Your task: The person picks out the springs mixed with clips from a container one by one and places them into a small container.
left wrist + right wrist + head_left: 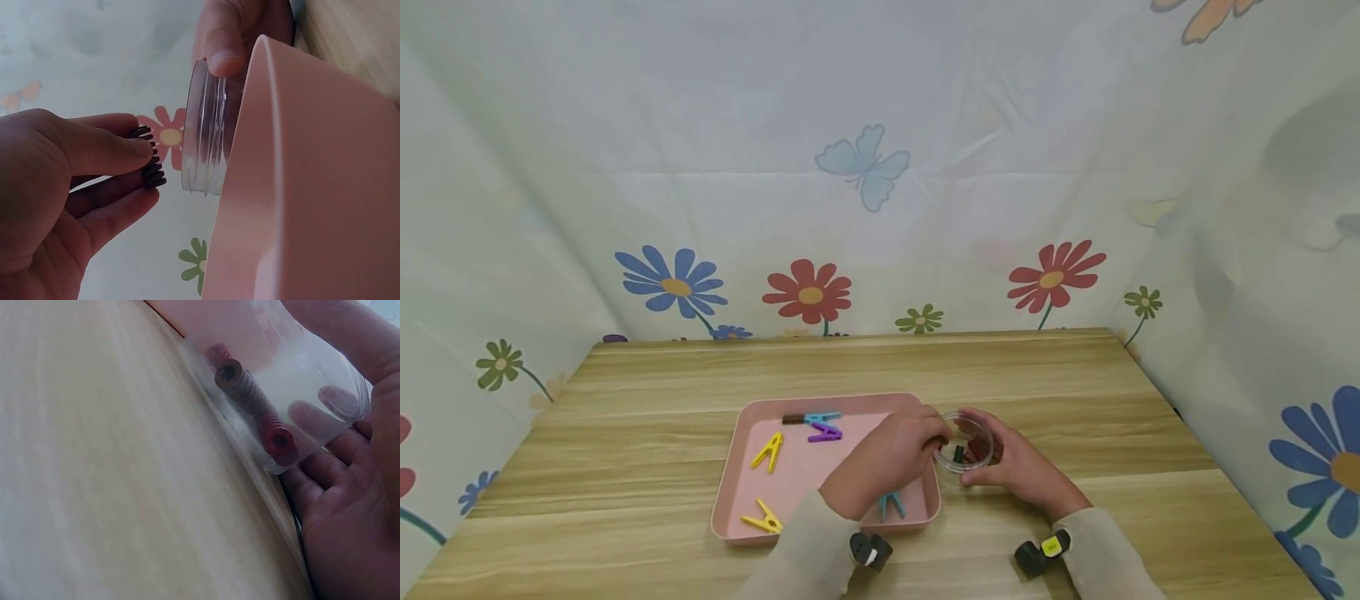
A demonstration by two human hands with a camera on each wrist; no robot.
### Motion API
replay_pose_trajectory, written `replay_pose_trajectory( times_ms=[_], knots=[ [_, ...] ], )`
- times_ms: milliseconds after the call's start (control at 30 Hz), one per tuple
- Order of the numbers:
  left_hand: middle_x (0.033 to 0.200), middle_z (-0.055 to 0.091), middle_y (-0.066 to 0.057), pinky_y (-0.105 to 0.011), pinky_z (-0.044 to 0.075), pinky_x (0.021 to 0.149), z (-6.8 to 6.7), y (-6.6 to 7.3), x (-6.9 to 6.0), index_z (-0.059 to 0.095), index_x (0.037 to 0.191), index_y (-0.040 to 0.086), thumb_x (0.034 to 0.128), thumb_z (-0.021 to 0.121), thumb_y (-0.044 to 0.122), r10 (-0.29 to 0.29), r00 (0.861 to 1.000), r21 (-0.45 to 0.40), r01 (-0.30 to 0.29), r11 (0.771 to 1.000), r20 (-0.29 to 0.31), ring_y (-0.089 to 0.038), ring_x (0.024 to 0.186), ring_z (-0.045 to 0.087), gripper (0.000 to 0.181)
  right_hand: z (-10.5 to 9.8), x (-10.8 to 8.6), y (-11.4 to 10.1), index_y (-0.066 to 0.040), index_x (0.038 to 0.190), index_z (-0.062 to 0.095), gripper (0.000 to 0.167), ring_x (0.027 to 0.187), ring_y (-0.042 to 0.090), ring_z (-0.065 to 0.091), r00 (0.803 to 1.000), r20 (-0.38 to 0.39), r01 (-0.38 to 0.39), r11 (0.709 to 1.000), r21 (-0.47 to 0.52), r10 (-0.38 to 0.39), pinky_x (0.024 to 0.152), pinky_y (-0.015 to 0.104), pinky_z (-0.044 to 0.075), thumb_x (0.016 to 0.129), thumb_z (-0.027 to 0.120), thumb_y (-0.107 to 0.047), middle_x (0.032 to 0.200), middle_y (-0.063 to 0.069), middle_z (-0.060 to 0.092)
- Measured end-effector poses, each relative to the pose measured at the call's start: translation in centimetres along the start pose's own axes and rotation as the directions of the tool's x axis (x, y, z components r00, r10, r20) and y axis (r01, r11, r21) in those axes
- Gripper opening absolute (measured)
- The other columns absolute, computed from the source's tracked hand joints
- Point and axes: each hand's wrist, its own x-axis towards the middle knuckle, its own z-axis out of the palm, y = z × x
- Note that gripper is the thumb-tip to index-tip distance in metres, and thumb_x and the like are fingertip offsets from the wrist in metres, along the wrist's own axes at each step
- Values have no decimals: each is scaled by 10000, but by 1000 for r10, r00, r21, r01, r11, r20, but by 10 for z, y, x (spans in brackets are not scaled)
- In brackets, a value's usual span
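Note:
My left hand (887,458) pinches a small dark coil spring (152,164) between thumb and fingers, beside the mouth of a clear plastic jar (203,134). Curled round the jar's side, my right hand (1022,467) holds it on the table, just right of the pink tray. Inside the jar lie a brown spring (240,386), a red spring (275,434) and a dark green spring (958,454). Another brown spring (793,419) rests in the tray, touching or close to a blue clothespin (822,417). My left forearm and hand cover part of the tray.
The pink tray (724,492) also holds a purple clothespin (825,432), an upper yellow clothespin (768,452), a lower yellow clothespin (765,518) and a second blue clothespin (892,504). A wooden table (625,467) lies beneath, with a flowered curtain (925,233) behind it.

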Motion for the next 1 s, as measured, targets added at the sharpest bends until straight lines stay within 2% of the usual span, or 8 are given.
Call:
replay_pose_trajectory(
  times_ms=[233, 433, 600, 700, 833, 1000],
  knots=[
    [1075, 667, 51, -186, 519, 867, 3, 1, 1, 706, 1094, 157, 978, 546, 96, 28, 1000, 10, -28, 1000, 9, -62, 996, 615, 207, -1, 0, 2, -254, 1489, 328, 865, 1362, 249, 438, 1000, 4, 23, 1000, -1, -23, 1049, 253, 403, 773, 814, -261, 1492, 27, 448],
    [1064, 671, 49, -176, 514, 870, 5, 2, 1, 713, 1076, 138, 970, 547, 77, 61, 998, 27, -61, 998, -5, -66, 998, 614, 206, -2, 0, 4, -204, 1499, 312, 855, 1364, 293, 430, 998, 17, 62, 998, -4, -61, 1037, 248, 411, 795, 796, -244, 1499, 81, 436],
    [1062, 679, 40, -179, 513, 875, 7, 3, 2, 724, 1063, 120, 958, 560, 59, 83, 997, 38, -83, 996, 1, -76, 1005, 623, 203, -2, 0, 4, -195, 1500, 310, 861, 1378, 300, 413, 998, 22, 64, 998, 10, -64, 1021, 178, 397, 793, 798, -243, 1501, 84, 433],
    [1079, 680, 37, -184, 511, 891, 9, 3, 3, 726, 1070, 125, 955, 569, 63, 102, 995, 67, -102, 992, 5, -80, 1031, 629, 205, -2, 0, 3, -197, 1501, 310, 860, 1385, 302, 407, 998, 27, 64, 998, 18, -64, 1025, 179, 397, 793, 798, -236, 1503, 81, 430],
    [1101, 682, 37, -183, 506, 906, 13, 2, 3, 729, 1079, 132, 951, 572, 55, 122, 993, 84, -122, 989, 4, -84, 1063, 628, 217, -2, 0, 3, -213, 1500, 311, 860, 1384, 295, 409, 998, 29, 57, 998, 16, -58, 1048, 235, 405, 792, 798, -234, 1503, 71, 431],
    [1109, 681, 38, -178, 501, 906, 16, 2, 4, 729, 1084, 132, 946, 565, 44, 122, 992, 94, -123, 988, 10, -80, 1067, 623, 231, -2, -1, 3, -237, 1495, 316, 852, 1383, 296, 412, 998, 28, 56, 998, 13, -56, 1056, 254, 405, 792, 798, -235, 1504, 76, 429]
  ],
)
